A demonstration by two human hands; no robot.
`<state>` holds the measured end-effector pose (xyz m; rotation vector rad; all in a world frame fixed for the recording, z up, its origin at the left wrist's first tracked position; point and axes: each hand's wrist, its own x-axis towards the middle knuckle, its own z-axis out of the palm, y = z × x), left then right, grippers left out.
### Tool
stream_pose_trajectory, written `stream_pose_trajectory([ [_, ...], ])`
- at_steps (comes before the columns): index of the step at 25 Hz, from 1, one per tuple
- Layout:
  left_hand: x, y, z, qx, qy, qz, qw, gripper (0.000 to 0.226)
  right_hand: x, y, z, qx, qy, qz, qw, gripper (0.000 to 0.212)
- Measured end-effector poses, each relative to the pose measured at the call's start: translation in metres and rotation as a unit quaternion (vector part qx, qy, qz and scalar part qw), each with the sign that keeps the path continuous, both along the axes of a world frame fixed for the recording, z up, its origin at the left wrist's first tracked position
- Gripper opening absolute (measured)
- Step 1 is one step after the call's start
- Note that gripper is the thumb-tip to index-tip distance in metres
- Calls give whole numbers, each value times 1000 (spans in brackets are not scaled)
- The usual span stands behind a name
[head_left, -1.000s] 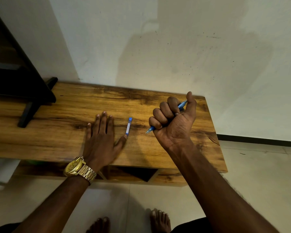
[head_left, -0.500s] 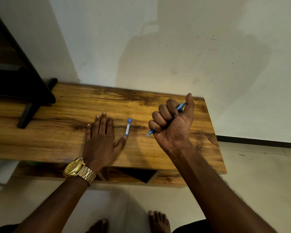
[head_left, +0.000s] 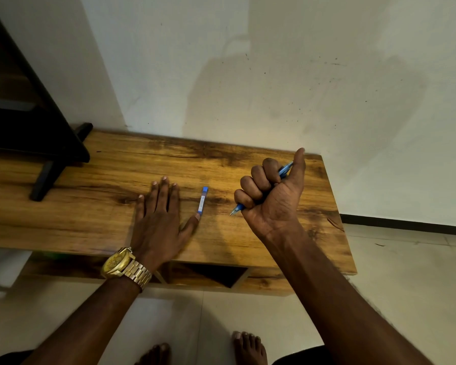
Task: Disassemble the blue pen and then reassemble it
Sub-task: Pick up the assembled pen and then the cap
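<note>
My right hand (head_left: pixel 270 196) grips the blue pen (head_left: pixel 284 170) in a fist above the wooden table (head_left: pixel 90 206). The pen's tip sticks out below my little finger and its rear end shows by my raised thumb. A short blue and clear pen part (head_left: pixel 202 201) lies on the table between my hands. My left hand (head_left: pixel 158 217) rests flat on the table, fingers straight, with the thumb tip at the near end of that part. A gold watch is on my left wrist.
A dark screen (head_left: pixel 24 106) on a black stand (head_left: pixel 45 177) occupies the table's left end. The white wall (head_left: pixel 274 75) runs right behind the table. The table's right edge is just past my right hand, with tiled floor (head_left: pixel 406 285) beyond.
Hardly anything has moved. My right hand has shifted slightly with the pen still in its fist. My left hand stays flat on the table.
</note>
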<state>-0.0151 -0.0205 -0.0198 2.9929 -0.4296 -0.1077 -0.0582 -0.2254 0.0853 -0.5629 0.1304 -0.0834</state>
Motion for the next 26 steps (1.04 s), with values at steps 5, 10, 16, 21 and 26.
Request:
stream_pose_trajectory([
  [5, 0, 1, -3, -8, -4, -1, 1000, 95, 0, -1, 0, -30, 9, -4, 999, 67],
  [10, 2, 1, -5, -4, -7, 0, 1000, 95, -1, 1, 3, -32, 6, 3, 999, 67],
  [16, 2, 2, -6, -4, -6, 1, 1000, 101, -1, 1, 3, -24, 15, 3, 1000, 67],
  [21, 1, 0, -3, -3, -2, 1, 1000, 103, -1, 1, 4, -39, 31, -3, 999, 64],
  [26, 0, -1, 0, 1, 0, 2, 1000, 108, -1, 0, 3, -48, 27, -4, 998, 59],
])
